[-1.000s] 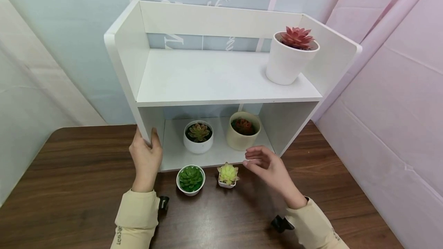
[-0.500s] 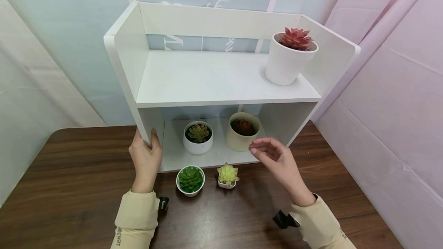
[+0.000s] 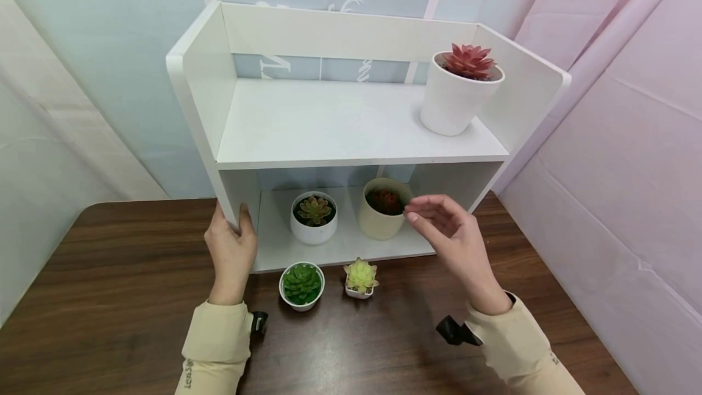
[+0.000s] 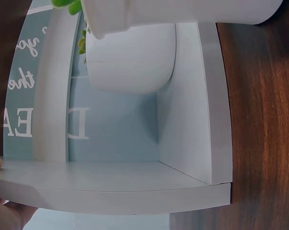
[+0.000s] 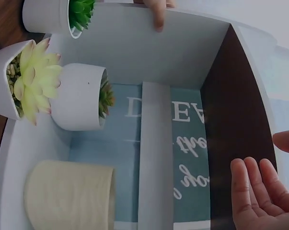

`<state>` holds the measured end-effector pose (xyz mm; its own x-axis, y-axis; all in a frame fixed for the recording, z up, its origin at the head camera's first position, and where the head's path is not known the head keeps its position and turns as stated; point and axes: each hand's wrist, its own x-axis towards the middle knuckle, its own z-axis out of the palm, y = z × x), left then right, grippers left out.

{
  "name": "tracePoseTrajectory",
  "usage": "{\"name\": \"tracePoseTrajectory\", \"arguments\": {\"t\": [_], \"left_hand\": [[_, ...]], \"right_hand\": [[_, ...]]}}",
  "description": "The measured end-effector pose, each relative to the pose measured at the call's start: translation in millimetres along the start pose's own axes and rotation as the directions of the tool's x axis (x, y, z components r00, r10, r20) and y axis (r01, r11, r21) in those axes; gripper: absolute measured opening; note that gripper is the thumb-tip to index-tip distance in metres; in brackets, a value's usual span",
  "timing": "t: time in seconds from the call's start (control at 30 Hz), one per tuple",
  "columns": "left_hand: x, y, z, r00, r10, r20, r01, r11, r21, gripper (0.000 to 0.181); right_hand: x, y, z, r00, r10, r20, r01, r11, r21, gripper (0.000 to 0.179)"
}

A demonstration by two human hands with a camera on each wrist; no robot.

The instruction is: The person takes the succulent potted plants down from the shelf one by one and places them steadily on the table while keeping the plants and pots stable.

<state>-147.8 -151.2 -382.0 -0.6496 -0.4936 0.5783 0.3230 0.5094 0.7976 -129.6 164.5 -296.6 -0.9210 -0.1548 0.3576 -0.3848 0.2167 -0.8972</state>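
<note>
A white two-tier shelf (image 3: pixel 351 120) stands on the brown table. My left hand (image 3: pixel 231 255) grips the lower front edge of its left side panel, thumb inside; in the left wrist view part of this hand (image 4: pixel 7 215) shows around the panel. My right hand (image 3: pixel 457 242) hovers before the lower right opening, fingers loosely bent and holding nothing. Nearest to it on the lower shelf is a cream pot (image 3: pixel 378 224) with a reddish succulent. The right wrist view shows these fingers (image 5: pixel 252 187) apart from the cream pot (image 5: pixel 70 196).
On the lower shelf's left sits a round white pot (image 3: pixel 312 231) with a succulent. A green succulent (image 3: pixel 302 284) and a small pale-green one (image 3: pixel 361 276) stand on the table before the shelf. A white pot (image 3: pixel 452 99) with a red succulent occupies the upper right.
My right hand has moved right and up, away from the pale-green succulent toward the shelf's right side. The left hand keeps its grip, and the pots have stayed put.
</note>
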Motion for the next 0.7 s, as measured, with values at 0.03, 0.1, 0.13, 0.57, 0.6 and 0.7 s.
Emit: {"name": "tracePoseTrajectory", "arguments": {"t": [0.03,0.1,0.13,0.57,0.6,0.7], "left_hand": [[0.0,-0.2,0.0,1.000,-0.001,0.000,0.001,1.000,0.000,0.028],[-0.1,-0.5,-0.1,1.000,-0.003,0.002,0.003,1.000,-0.001,0.028],[-0.2,-0.7,-0.1,1.000,-0.002,0.002,0.002,1.000,-0.002,0.028],[0.2,-1.4,0.3,1.000,0.007,0.000,-0.007,1.000,0.004,0.028],[0.2,-1.8,0.3,1.000,0.009,0.000,-0.009,1.000,0.005,0.028],[-0.1,-1.7,-0.4,1.000,0.005,0.008,-0.005,1.000,0.006,0.029]], "right_hand": [[0.9,-1.4,0.4,1.000,-0.005,0.002,0.005,1.000,-0.001,0.023],[2.7,-4.1,1.4,1.000,-0.014,0.007,0.014,1.000,-0.003,0.023],[3.6,-5.3,2.0,1.000,-0.018,0.008,0.018,1.000,-0.007,0.023],[15.3,-23.5,2.2,0.993,-0.111,-0.048,0.112,0.993,0.025,0.022],[16.4,-25.4,1.4,0.991,-0.125,-0.055,0.127,0.992,0.030,0.022],[19.5,-31.4,0.5,0.981,-0.170,-0.092,0.175,0.984,0.045,0.023]]}}
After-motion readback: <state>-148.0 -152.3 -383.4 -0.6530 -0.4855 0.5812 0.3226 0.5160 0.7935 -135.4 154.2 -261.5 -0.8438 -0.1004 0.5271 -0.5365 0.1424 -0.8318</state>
